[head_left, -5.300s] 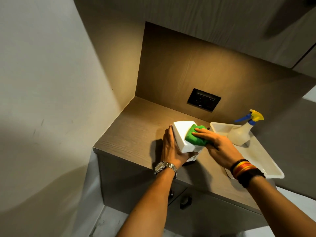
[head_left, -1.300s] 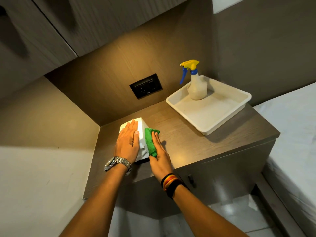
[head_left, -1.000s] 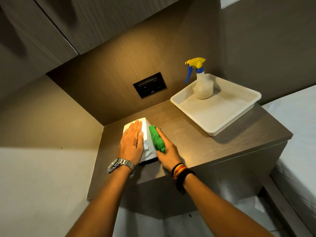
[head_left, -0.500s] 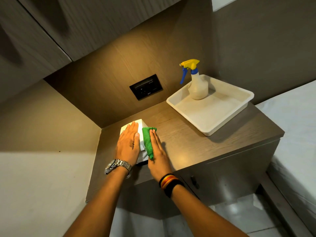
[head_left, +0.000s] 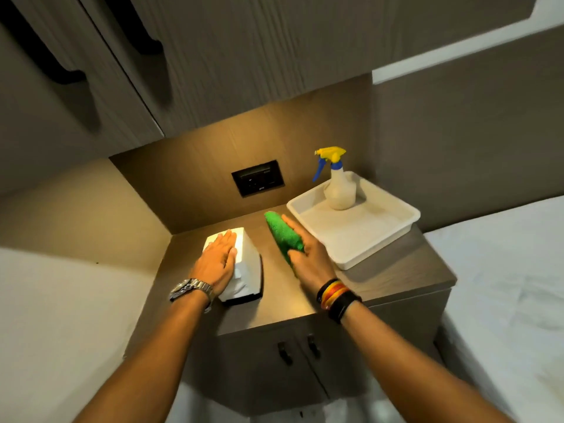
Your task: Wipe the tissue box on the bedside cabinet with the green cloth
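A white tissue box [head_left: 247,264] stands on the left part of the wooden bedside cabinet top [head_left: 283,294]. My left hand [head_left: 217,260] lies flat on the box's top and left side, fingers together, holding it down. My right hand [head_left: 308,254] holds the folded green cloth [head_left: 283,234] in the air to the right of the box, apart from it, between the box and the tray. A watch sits on my left wrist and coloured bands on my right.
A white tray [head_left: 393,230] on the cabinet's right part holds a spray bottle [head_left: 338,186] with a yellow and blue head. A black socket panel [head_left: 258,182] is on the back wall. Cupboard doors hang overhead. A white bed [head_left: 512,285] lies at right.
My right hand has lifted the green cloth off the box's right side and moved it right, toward the tray. My left hand stays on the box.
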